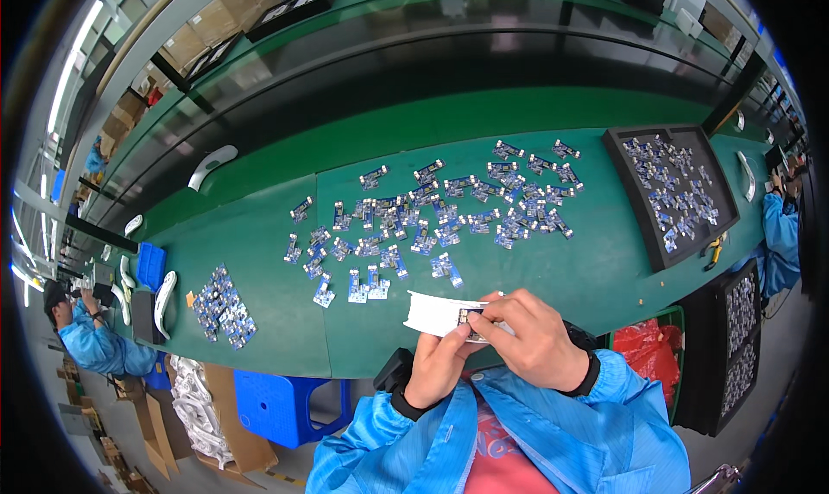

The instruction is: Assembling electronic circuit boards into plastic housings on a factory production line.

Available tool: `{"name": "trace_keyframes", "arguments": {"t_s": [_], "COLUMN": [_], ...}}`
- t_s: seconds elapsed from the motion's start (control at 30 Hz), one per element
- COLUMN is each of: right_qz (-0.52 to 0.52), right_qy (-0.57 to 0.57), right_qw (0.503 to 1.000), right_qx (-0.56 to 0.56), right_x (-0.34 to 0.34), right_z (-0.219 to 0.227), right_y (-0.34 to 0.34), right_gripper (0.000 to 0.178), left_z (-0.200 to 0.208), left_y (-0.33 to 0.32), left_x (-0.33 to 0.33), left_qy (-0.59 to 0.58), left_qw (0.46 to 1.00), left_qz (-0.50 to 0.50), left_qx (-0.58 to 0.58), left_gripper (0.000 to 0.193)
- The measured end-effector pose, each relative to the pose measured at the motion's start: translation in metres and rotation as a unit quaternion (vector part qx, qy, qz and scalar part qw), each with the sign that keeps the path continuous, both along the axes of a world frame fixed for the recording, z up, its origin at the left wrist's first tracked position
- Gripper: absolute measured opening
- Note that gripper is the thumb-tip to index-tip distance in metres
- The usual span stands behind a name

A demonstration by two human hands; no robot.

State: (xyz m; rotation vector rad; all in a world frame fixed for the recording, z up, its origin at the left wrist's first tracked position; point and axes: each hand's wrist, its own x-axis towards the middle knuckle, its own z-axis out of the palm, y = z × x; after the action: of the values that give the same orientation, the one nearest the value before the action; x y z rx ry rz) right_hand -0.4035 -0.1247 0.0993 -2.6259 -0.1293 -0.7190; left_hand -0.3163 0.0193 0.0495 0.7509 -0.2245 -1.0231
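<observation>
Near the table's front edge, my left hand (434,366) is closed around a white plastic housing (430,313), its thumb on the near side. A small dark circuit board (467,313) sits at the right part of the housing. My right hand (544,342) pinches at this board, thumb and fingertips pressed together over it; the fingers partly hide the board and the housing's right end. Many loose blue circuit boards (401,215) with white connectors lie scattered over the green table beyond my hands.
A black foam tray (620,148) of boards lies at the right, beside yellow-handled pliers (715,250). At the left are a board pile (223,308), white curved housings (165,304) and a blue bin (151,266). A blue stool (268,408) stands below. Co-workers sit at both sides.
</observation>
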Motion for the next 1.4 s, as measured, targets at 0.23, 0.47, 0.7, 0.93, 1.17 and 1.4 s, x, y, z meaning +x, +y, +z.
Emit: {"name": "trace_keyframes", "arguments": {"t_s": [0.23,0.47,0.7,0.93,1.17,1.4], "right_qz": [0.031,-0.024,-0.011,-0.060,-0.077,-0.101], "right_qy": [-0.004,0.083,0.226,0.001,0.020,-0.034], "right_qw": [0.993,0.950,0.910,0.903,0.806,0.743], "right_qx": [0.113,0.300,0.346,0.426,0.587,0.661], "right_x": [-0.005,-0.011,-0.003,-0.003,-0.012,0.003], "right_z": [0.007,-0.004,-0.010,-0.006,-0.013,-0.033], "right_y": [-0.017,-0.026,-0.035,-0.073,-0.109,-0.128], "right_gripper": [0.031,0.026,0.022,0.029,0.019,0.012], "left_z": [-0.004,0.006,0.007,0.060,0.025,-0.040], "left_y": [0.007,0.006,-0.001,-0.017,-0.073,-0.171], "left_x": [-0.002,0.002,0.012,0.082,0.273,0.386], "left_qy": [-0.004,0.008,0.008,-0.044,-0.031,0.076], "left_qw": [1.000,1.000,0.999,0.998,0.987,0.968], "left_qz": [0.007,0.001,-0.033,0.019,0.144,0.226], "left_qx": [0.024,0.022,0.042,0.035,0.057,0.074], "left_gripper": [0.036,0.040,0.038,0.031,0.031,0.033]}}
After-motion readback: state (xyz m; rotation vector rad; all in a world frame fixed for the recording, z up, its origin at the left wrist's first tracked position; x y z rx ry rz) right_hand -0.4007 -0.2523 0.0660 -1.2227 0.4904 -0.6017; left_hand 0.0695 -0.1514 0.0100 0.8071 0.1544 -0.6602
